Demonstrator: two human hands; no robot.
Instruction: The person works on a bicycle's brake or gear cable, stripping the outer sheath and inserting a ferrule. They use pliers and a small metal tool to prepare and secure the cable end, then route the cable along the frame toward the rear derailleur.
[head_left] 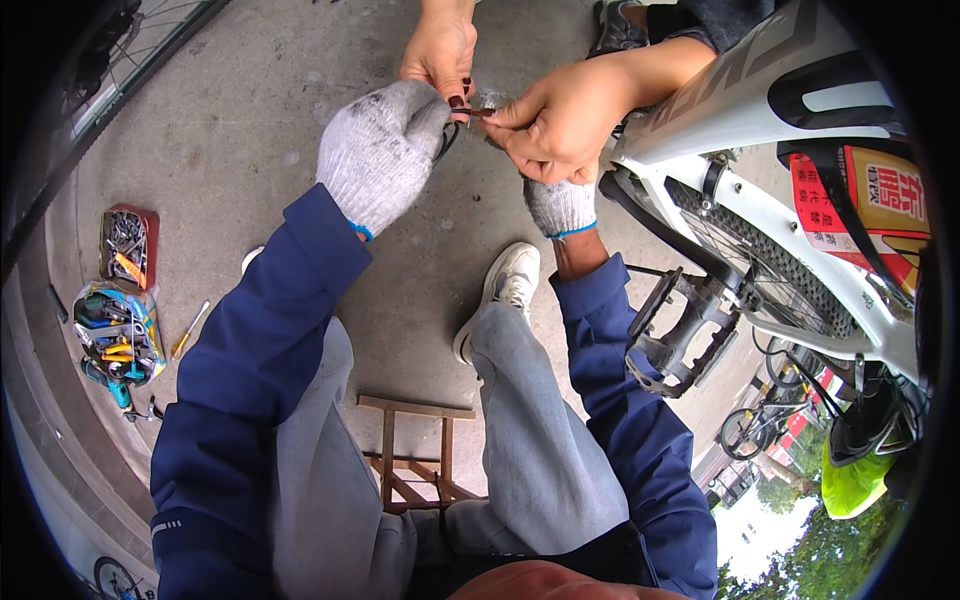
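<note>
My left hand [375,155], in a grey-white knit glove with dark smudges, is closed with its fingertips on a thin black cable [446,143]. A short loop of the cable hangs beside the glove. Another person's two hands meet mine from the far side. One of them [440,50] reaches down next to my left fingertips, and the other [565,115] pinches a thin dark end of the piece. My right hand [560,207], gloved alike with a blue cuff edge, lies behind that person's hand, so its fingers are hidden.
At my right stands a white bicycle frame [655,155] with a black pedal [680,330] near my forearm. To the left lie a reddish tool box [152,240], a bag of tools [155,345] and a screwdriver [190,330]. A wooden stool [415,408] is between my legs.
</note>
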